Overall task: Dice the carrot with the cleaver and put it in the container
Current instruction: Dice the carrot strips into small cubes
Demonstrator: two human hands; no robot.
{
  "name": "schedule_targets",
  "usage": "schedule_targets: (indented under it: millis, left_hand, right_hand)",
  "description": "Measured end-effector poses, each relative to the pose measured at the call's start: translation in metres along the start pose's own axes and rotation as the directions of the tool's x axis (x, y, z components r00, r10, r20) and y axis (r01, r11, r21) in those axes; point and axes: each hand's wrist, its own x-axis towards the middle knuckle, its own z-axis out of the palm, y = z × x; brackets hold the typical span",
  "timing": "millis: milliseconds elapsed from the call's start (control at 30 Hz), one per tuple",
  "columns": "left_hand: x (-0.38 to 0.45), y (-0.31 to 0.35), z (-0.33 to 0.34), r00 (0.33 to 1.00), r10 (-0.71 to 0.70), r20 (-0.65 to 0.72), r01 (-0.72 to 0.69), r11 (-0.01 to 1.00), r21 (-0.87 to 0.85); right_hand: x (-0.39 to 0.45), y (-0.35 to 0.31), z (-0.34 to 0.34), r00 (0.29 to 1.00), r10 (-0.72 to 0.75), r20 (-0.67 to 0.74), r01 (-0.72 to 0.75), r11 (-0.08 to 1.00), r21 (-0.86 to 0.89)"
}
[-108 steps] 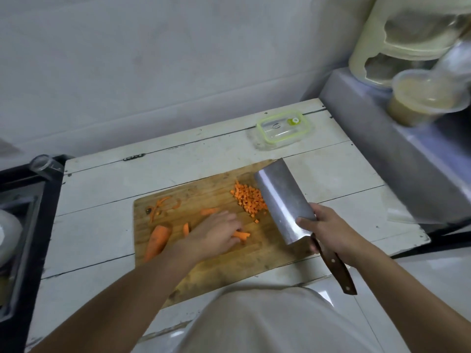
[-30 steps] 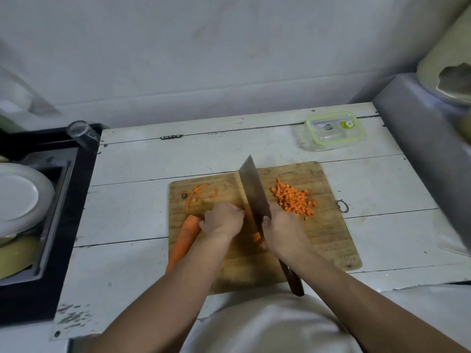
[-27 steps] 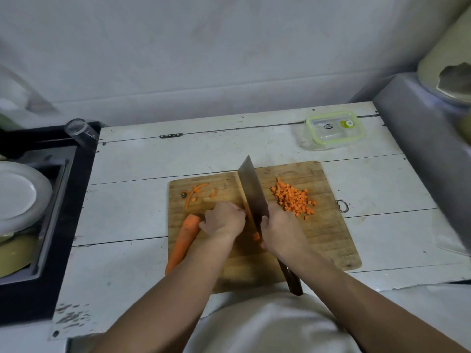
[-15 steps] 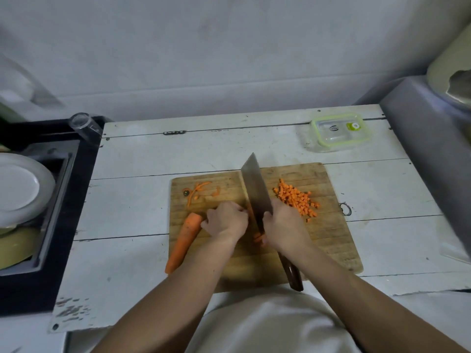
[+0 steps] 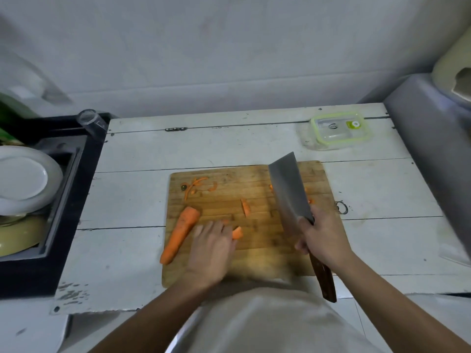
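Now your right hand point(image 5: 321, 238) grips the cleaver point(image 5: 289, 192), blade raised over the board point(image 5: 257, 258) to clear the strips; your left hand point(image 5: 210, 247), fingers flat, gathers carrot strips point(image 5: 237, 233) beside the carrot point(image 5: 181, 231). Far right, the container point(image 5: 337, 130) waits, lidded.

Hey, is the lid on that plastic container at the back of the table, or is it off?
On. The container is closed by its green-rimmed lid, sitting flat.

Right hand point(image 5: 319, 240) gripping the cleaver point(image 5: 289, 191) handle, blade tilted over the cutting board point(image 5: 254, 256), left hand point(image 5: 210, 250) flat on the board, its fingers point(image 5: 216, 229) beside a carrot piece point(image 5: 237, 233), whole carrot point(image 5: 181, 233) just left of them, lidded container point(image 5: 339, 129) far beyond on the counter point(image 5: 142, 154)
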Motion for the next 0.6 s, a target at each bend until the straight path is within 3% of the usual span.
schedule_targets:
  millis: [100,167,267,333,433,533,600]
  left_hand:
    - [-0.009,-0.020,-0.009,0.991,-0.128,-0.038,0.130,0.988,0.079]
    - [-0.002,-0.012,-0.018,0.990,-0.140,0.002,0.140,0.988,0.064]
    - [0.034,0.018,-0.028,0.986,-0.160,0.051,0.166,0.971,-0.170]
    - [0.070,0.032,-0.028,0.962,-0.224,0.153,0.262,0.917,-0.301]
    - [0.098,0.042,-0.027,0.914,-0.269,0.304,0.349,0.902,-0.254]
    - [0.078,0.058,-0.025,0.857,-0.287,0.429,0.414,0.878,-0.241]
    - [0.055,0.066,-0.016,0.814,-0.343,0.469,0.523,0.784,-0.333]
  right_hand:
    - [-0.009,0.016,-0.005,1.000,0.005,0.030,-0.005,1.000,0.016]
    - [-0.013,0.023,-0.009,1.000,0.013,0.025,-0.013,1.000,0.015]
    - [-0.017,0.027,-0.014,1.000,0.021,0.009,-0.021,1.000,0.007]
    - [-0.018,0.027,-0.017,1.000,0.014,0.011,-0.014,1.000,0.013]
    - [-0.022,0.026,-0.020,1.000,-0.030,0.003,0.030,1.000,-0.001]
    - [-0.026,0.032,-0.019,0.999,-0.037,0.012,0.037,0.999,-0.001]
    - [-0.027,0.037,-0.014,0.998,-0.040,0.039,0.042,0.998,-0.042]
